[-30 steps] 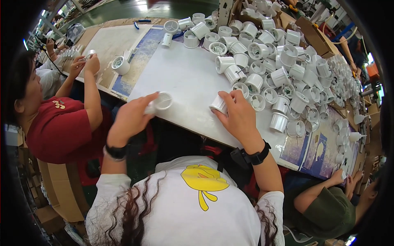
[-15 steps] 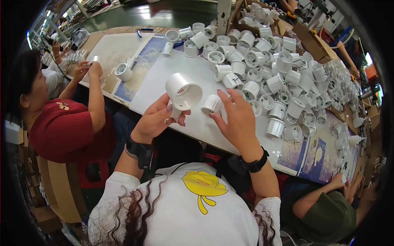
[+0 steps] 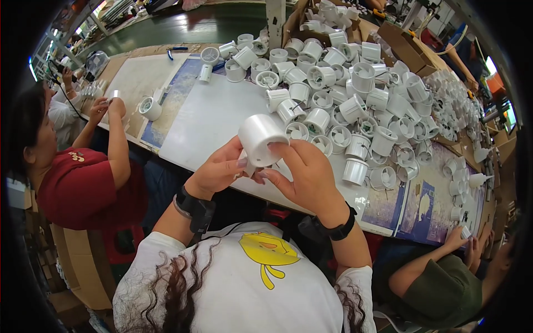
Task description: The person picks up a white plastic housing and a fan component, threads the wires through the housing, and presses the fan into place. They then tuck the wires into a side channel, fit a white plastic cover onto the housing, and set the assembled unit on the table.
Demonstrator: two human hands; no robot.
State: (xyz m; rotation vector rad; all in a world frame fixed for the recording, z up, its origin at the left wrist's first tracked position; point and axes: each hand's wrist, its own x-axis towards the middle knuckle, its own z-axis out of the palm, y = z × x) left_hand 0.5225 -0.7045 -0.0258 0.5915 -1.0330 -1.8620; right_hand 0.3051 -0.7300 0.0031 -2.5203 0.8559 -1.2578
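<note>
My left hand [image 3: 217, 171] is closed round the narrow handle of a white fan housing [image 3: 256, 137], a short wide tube held above the near edge of the table. The tube's open end faces right. My right hand [image 3: 310, 176] is bent against that end, its fingers reaching into the opening and its thumb below the rim. Whatever those fingers grip inside is hidden. Just beyond my hands lies a heap of white cylindrical fan parts [image 3: 355, 108], several with wires and blades showing. A white handheld fan [image 3: 207, 64] with a grille lies at the table's far side.
The white table top [image 3: 205, 119] stretches ahead of me. Blue-handled pliers [image 3: 173, 51] lie farther off. At left, a person in a red top [image 3: 83, 186] handles a white part. Another in dark green [image 3: 444, 286] works at right. Cardboard boxes [image 3: 408, 50] stand behind the heap.
My right hand has moved left from a small white cylinder near the table top to the housing's opening. The housing has turned and dropped a little. The view has shifted slightly right.
</note>
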